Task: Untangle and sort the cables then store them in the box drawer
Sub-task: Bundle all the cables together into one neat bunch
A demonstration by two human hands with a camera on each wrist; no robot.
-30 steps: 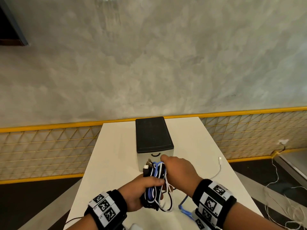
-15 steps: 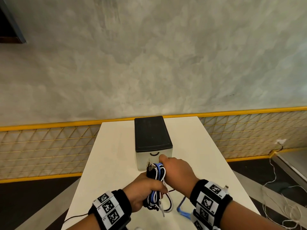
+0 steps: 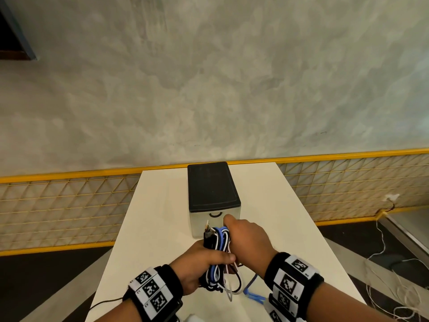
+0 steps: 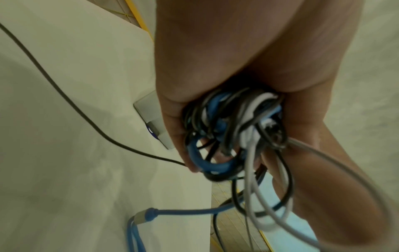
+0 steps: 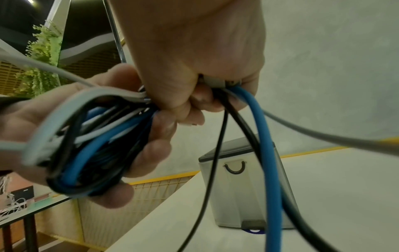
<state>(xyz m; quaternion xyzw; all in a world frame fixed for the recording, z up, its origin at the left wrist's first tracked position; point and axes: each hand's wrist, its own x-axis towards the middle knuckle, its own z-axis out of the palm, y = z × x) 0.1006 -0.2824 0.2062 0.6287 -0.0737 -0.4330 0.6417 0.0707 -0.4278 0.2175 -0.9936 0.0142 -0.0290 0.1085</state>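
A bundle of blue, black and white cables [image 3: 217, 252] is held upright over the near part of the white table [image 3: 157, 205]. My left hand [image 3: 199, 268] grips the bundle [image 4: 226, 133] round its middle. My right hand [image 3: 246, 238] is curled round strands at the bundle's right side; a blue cable [image 5: 265, 153], black strands and a grey one run out from under its fingers [image 5: 194, 109]. Just beyond stands the drawer box [image 3: 212, 189], black-topped, its drawer shut with a curved handle [image 3: 216, 214].
A loose blue cable end [image 3: 253, 293] and a thin black wire [image 3: 109, 300] lie on the table near me. A small white block [image 4: 151, 117] lies on the table under the left hand. A yellow mesh fence [image 3: 58, 205] flanks the table. White cords [image 3: 390, 263] lie on the floor at right.
Both hands and the bundle have shifted slightly forward toward the box. The white cable with its plug that trailed across the table's right side a second ago is gone from there.
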